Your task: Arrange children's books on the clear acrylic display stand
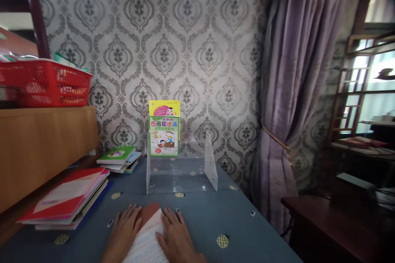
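Observation:
At the near edge of the view a book or booklet (148,242) with white, line-covered paper and a reddish-brown corner lies on the table. My left hand (125,230) rests on its left side, fingers extended. On the right side lies my right hand (176,232), also flat with the fingers stretched forward. The bottom of the booklet runs out of the frame. Beyond both hands stands a clear plastic book rack (211,166). A green-bordered picture book (163,137) leans upright at its left, with a yellow book (159,108) behind it.
To the left a stack of books with a red cover (66,193) lies near a smaller pile topped by a green book (116,154). A red basket (72,84) sits on a wooden cabinet (46,148). A purple curtain (286,90) hangs right of the blue-grey tablecloth (243,230).

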`<state>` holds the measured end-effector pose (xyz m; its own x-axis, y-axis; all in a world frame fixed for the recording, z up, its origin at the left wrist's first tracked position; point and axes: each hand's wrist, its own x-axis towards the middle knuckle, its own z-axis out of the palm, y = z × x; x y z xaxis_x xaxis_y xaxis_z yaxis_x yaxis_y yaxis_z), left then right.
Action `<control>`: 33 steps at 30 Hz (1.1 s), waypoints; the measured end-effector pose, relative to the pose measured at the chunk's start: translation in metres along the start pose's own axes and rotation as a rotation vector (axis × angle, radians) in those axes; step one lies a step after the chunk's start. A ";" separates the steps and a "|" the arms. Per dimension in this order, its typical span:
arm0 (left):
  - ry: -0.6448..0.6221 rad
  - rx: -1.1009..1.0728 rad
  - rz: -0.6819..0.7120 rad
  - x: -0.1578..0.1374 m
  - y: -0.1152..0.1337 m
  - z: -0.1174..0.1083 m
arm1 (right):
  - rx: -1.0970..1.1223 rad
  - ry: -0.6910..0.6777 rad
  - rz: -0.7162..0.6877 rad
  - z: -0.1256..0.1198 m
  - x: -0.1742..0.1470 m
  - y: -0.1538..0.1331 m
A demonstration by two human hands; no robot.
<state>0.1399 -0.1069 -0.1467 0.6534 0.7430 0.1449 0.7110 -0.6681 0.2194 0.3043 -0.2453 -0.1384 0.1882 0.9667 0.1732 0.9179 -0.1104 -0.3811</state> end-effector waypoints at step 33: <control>0.220 -0.171 0.031 -0.015 -0.008 -0.002 | 0.050 0.001 -0.120 -0.019 -0.015 -0.007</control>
<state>0.1242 -0.1129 -0.1489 0.5889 0.7258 0.3555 0.6251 -0.6878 0.3689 0.3013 -0.2636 -0.1214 0.0788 0.9721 0.2208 0.9152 0.0172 -0.4026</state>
